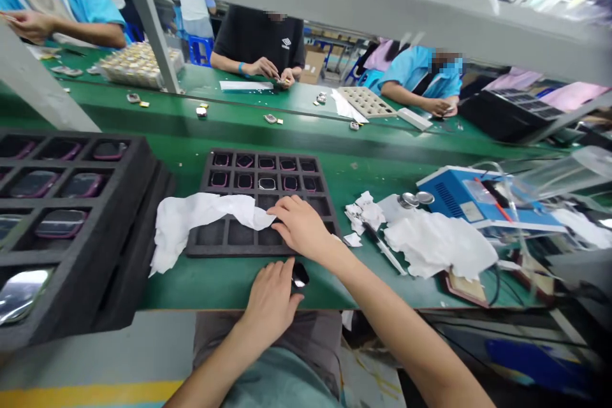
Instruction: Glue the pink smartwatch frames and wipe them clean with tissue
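Observation:
My left hand (271, 298) is closed on a smartwatch case (300, 275) with a dark glossy face, near the table's front edge. My fingers cover part of the case. Just above it, my right hand (302, 224) pinches the end of a long white wipe (210, 206). That wipe stretches leftward across a black foam tray (196, 243) and hangs over its left side. Dark-faced watch cases, such as a purple-rimmed watch case (245, 180), sit in the tray's two back rows.
Stacked foam trays (108, 204) holding more watches stand at left. On the right are torn wipe pieces (366, 211), tweezers (385, 248), a pile of wipes (440, 242) and a blue machine (449, 197). Beyond a frame, co-workers handle small parts at a green bench (239, 134).

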The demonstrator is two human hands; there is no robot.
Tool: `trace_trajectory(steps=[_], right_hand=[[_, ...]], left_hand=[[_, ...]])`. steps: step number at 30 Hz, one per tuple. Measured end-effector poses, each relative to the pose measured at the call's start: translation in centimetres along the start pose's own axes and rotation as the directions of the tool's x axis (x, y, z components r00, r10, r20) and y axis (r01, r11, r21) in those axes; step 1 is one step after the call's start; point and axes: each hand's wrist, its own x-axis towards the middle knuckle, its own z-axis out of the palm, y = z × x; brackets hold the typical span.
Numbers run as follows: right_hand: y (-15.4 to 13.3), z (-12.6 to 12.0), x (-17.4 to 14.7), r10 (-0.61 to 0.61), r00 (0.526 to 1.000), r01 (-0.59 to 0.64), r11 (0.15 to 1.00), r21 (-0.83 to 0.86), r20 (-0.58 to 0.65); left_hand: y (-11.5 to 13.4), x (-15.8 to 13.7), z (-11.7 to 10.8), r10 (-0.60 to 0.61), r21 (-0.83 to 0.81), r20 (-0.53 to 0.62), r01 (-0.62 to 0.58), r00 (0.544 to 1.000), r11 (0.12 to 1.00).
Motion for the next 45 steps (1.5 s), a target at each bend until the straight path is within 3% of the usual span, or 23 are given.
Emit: trace_trajectory(steps=[4, 7, 9, 12, 15, 18, 20, 22, 24, 26, 28, 29, 31, 33, 35, 37, 38, 39, 40, 41, 43, 45], right_hand=[[-0.2, -0.6, 2.5, -0.021, 1.0, 0.021, 1.0, 0.015, -0.006], [-0.7, -2.2, 2.7, 0.012, 0.997, -0.006, 0.996, 0.091, -0.07], [-1.7, -1.9, 2.6, 0.092, 0.995, -0.086, 0.988, 0.129, -0.041], [-3.5, 0.7, 3.0, 0.298, 0.954, -0.297, 0.945, 0.133, 0.01], [-4.5, 2.9, 4.2, 0.331, 0.944, -0.323, 0.928, 0.185, -0.011], [-4.4, 1.3, 5.0, 0.273, 0.961, -0.246, 0.926, 0.285, -0.056], [-4.0, -1.4, 5.0, 0.232, 0.97, -0.195, 0.915, 0.353, -0.066], [-3.7, -4.4, 4.5, 0.185, 0.983, -0.158, 0.866, 0.474, -0.01], [-3.6, -6.9, 3.7, 0.124, 0.99, -0.142, 0.746, 0.65, 0.073], [-3.6, -8.5, 2.6, 0.083, 0.989, -0.145, 0.618, 0.773, 0.119], [-3.2, -9.2, 1.4, 0.088, 0.988, -0.154, 0.55, 0.821, 0.126], [-2.9, -9.3, 0.8, 0.098, 0.987, -0.16, 0.526, 0.835, 0.128], [-2.1, -9.5, -0.6, 0.131, 0.983, -0.177, 0.5, 0.848, 0.127], [-1.2, -9.8, -2.1, 0.196, 0.976, -0.184, 0.529, 0.828, 0.092], [-0.7, -10.3, -3.7, 0.276, 0.961, -0.177, 0.627, 0.759, -0.004], [-0.6, -10.5, -5.7, 0.325, 0.932, -0.155, 0.762, 0.629, -0.163], [-0.7, -10.4, -6.7, 0.319, 0.912, -0.133, 0.824, 0.551, -0.257], [-0.9, -10.1, -7.8, 0.292, 0.886, -0.097, 0.876, 0.473, -0.359], [-1.1, -9.5, -8.9, 0.249, 0.849, -0.048, 0.915, 0.401, -0.465], [-1.3, -8.6, -10.0, 0.201, 0.801, 0.005, 0.94, 0.341, -0.565], [-1.7, -6.5, -11.8, 0.151, 0.663, 0.084, 0.958, 0.274, -0.734], [-2.1, -4.2, -13.1, 0.212, 0.509, 0.097, 0.949, 0.3, -0.834]], left_hand=[[-1.5, -1.5, -2.0, 0.049, -0.122, -0.178, -0.072, 0.983, 0.99], [-3.1, -1.6, -5.3, 0.03, -0.184, -0.443, -0.123, 0.896, 0.975], [-4.2, -0.8, -7.9, 0.011, -0.165, -0.55, -0.122, 0.835, 0.979], [-5.6, 0.9, -11.1, -0.052, -0.08, -0.604, 0.005, 0.796, 0.997], [-6.9, 2.0, -13.0, -0.177, -0.096, -0.661, 0.151, 0.729, 0.984], [-8.1, 2.2, -14.5, -0.205, -0.137, -0.701, 0.153, 0.683, 0.979], [-8.6, 2.4, -15.4, -0.19, -0.22, -0.711, 0.043, 0.677, 0.975], [-8.6, 3.3, -16.2, -0.175, -0.371, -0.683, -0.131, 0.709, 0.919], [-7.8, 4.8, -16.6, -0.171, -0.545, -0.576, -0.22, 0.799, 0.809], [-6.2, 6.6, -16.4, -0.173, -0.721, -0.369, -0.164, 0.913, 0.673], [-4.2, 8.2, -15.6, -0.098, -0.842, -0.102, -0.033, 0.99, 0.538], [-3.2, 8.8, -15.0, -0.028, -0.875, 0.024, 0.034, 0.999, 0.482], [-1.4, 9.6, -13.8, 0.127, -0.898, 0.19, 0.12, 0.974, 0.424], [0.0, 9.9, -12.8, 0.184, -0.895, 0.197, 0.1, 0.963, 0.435], [0.9, 9.8, -12.3, 0.161, -0.889, 0.137, 0.05, 0.977, 0.454], [1.6, 9.1, -12.1, 0.117, -0.853, 0.015, -0.049, 0.993, 0.52], [1.9, 8.5, -12.0, 0.113, -0.778, -0.129, -0.171, 0.985, 0.605], [2.3, 7.8, -11.8, 0.142, -0.626, -0.302, -0.308, 0.943, 0.716], [2.8, 6.8, -11.4, 0.231, -0.44, -0.459, -0.446, 0.858, 0.78], [3.4, 5.7, -10.9, 0.372, -0.242, -0.579, -0.589, 0.725, 0.771], [4.7, 3.3, -9.4, 0.643, 0.114, -0.573, -0.728, 0.508, 0.676], [6.1, 1.3, -7.6, 0.811, 0.286, -0.466, -0.807, 0.354, 0.516]])
